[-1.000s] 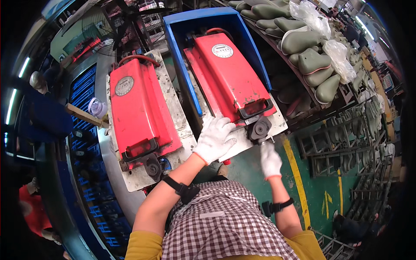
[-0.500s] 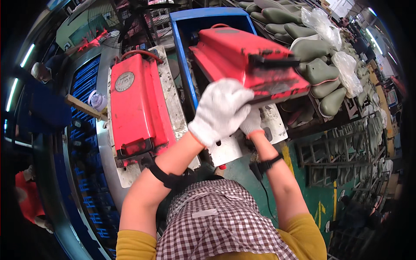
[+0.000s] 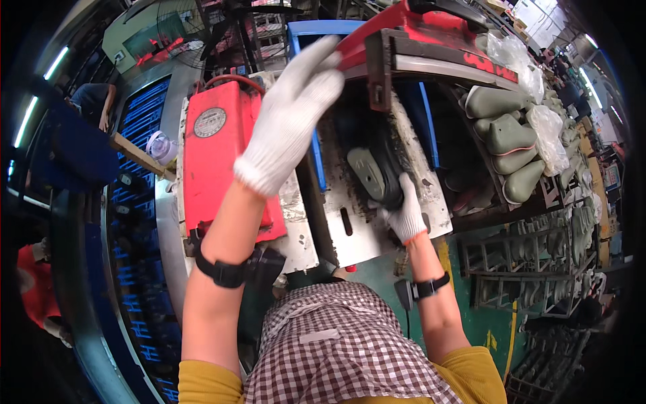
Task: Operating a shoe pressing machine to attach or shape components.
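Near the middle of the frame, the right hand (image 3: 406,219), in a white knit glove, is gripping the lower end of a black shoe-shaped piece (image 3: 388,178), its thumb lying on the left side and a finger reaching up along the right, so the fingers are closing only as far as the piece's width allows. That piece is lying at centre, a grey-green sole-like face (image 3: 367,170) showing on it, above a pale metal plate (image 3: 356,249) with a dark slot. The left hand (image 3: 289,111), also gloved, is reaching into the upper centre with its fingers stretching out, loosely parted and blurred, beside the left edge of a raised red cover (image 3: 387,21); whether they are touching it I cannot tell. The cover is tilting over the black piece at the top of the frame, and a blue housing (image 3: 323,28) is standing behind it. Left of centre, a second red cover (image 3: 207,158) is resting lowered, partly behind the left forearm. At upper right, olive-green foot-shaped forms (image 3: 508,135) are lying heaped, with a clear plastic bag (image 3: 548,140) draping over some.
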`<state>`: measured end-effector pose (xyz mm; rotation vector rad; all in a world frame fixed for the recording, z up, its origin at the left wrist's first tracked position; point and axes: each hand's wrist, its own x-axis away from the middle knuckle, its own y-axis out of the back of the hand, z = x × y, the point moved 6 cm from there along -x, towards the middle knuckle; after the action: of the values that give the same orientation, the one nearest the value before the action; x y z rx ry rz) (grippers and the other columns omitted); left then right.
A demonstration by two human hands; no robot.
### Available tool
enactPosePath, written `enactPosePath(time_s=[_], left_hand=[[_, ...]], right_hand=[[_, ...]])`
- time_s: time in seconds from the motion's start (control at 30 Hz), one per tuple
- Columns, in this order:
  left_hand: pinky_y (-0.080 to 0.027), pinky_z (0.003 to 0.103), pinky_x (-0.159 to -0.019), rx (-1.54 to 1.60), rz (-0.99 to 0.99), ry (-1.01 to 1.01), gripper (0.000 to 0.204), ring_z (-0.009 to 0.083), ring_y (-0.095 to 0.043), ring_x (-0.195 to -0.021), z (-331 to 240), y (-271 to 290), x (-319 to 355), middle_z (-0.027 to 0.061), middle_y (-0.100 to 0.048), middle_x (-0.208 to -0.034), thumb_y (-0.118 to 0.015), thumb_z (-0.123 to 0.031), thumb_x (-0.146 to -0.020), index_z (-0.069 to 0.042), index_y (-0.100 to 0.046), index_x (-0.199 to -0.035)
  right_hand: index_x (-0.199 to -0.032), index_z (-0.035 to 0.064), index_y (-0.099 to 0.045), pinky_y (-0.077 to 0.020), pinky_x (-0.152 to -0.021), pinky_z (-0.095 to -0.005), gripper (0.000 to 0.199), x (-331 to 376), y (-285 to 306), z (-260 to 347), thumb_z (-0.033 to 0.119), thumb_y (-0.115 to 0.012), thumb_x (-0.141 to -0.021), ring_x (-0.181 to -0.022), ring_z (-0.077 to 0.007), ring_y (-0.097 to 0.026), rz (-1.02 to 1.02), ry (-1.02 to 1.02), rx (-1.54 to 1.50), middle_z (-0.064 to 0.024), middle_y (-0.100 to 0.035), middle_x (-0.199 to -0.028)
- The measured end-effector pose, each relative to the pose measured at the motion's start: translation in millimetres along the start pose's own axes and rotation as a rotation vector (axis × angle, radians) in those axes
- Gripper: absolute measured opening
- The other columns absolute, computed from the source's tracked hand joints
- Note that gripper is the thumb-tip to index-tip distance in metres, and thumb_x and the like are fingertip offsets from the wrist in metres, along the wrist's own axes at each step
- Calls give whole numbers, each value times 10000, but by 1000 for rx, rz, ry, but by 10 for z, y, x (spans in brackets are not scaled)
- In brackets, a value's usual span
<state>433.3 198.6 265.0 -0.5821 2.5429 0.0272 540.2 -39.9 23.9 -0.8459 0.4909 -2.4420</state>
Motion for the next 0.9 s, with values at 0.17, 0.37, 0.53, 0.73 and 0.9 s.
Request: enactPosePath(time_s=[0.17,0.37,0.53,0.73,0.9], left_hand=[[-342,460,-1210,30,-286,619,892,314,-460,-1455,490,788,1425,224,-399,-1618,-608,-476,-1023,-8,-180,-1651],[-520,360,-1008,375,-412,681,765,187,-621,-1162,250,1094,2789,84,-634,-1291,-738,-400,-947,-12,-409,-1518],[-525,427,-1084,870,-932,604,511,239,-658,-1213,-136,1887,3769,115,-666,-1305,-644,-171,-926,-51,-556,-1415],[-557,375,-958,278,-1539,560,313,194,-695,-1018,140,3579,5210,25,-718,-1088,-696,-231,-892,-96,-686,-1174],[-535,353,-857,-133,-1743,708,500,185,-632,-971,518,5025,6055,31,-657,-1105,-812,-234,-784,-50,-653,-1221]], right_hand=[[-1552,134,-462,-548,-1006,-526,651,520,-714,-622,572,-441,-1072,-1336,-321,-576,235,-129,-254,-135,-561,-1508],[-1604,39,-361,-414,-1171,-425,694,1026,-2127,-1138,426,-524,-1051,-1429,-283,-499,630,15,367,-148,-492,-1573],[-1482,28,-548,-419,-1136,-464,632,1196,-2812,-1513,270,-670,-911,-1316,-444,-562,984,436,1120,-244,-631,-1368],[-1250,40,-677,-460,-1059,-488,409,1283,-2600,-1883,86,-689,-844,-1217,-393,-602,579,992,1447,-164,-664,-1246],[-1217,67,-689,-471,-1026,-478,413,1194,-2379,-2094,48,-708,-804,-1152,-376,-621,465,949,1582,-163,-657,-1211]])
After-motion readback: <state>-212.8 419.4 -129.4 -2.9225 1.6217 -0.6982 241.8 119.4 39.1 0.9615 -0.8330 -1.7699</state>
